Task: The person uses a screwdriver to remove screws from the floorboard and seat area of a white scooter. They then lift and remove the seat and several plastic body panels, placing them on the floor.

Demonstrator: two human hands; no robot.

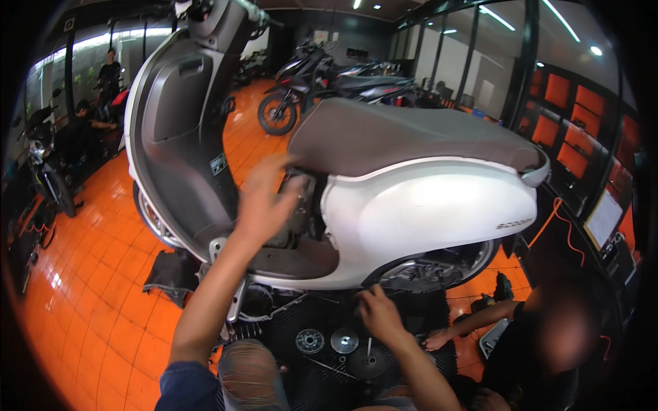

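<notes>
A white scooter with a brown seat (404,137) and a white side panel (432,205) stands in front of me. My left hand (267,205), slightly blurred, is raised with fingers apart beside the dark opening (301,212) below the seat's front. Nothing shows in it. Low by the panel's bottom edge is my right hand (380,314), its fingers curled together; a small dark thing may be at the fingertips, too unclear to name. Below it, on a black mat (288,356), lie a round slotted metal part (310,341), a shiny disc (344,340) and a disc with a shaft (368,361).
At the right a co-worker (541,342) crouches, one hand (436,339) on the mat's edge. A dark plastic cover (170,275) lies on the orange tiled floor (96,301). More motorbikes (329,85) stand behind, and people are at the far left.
</notes>
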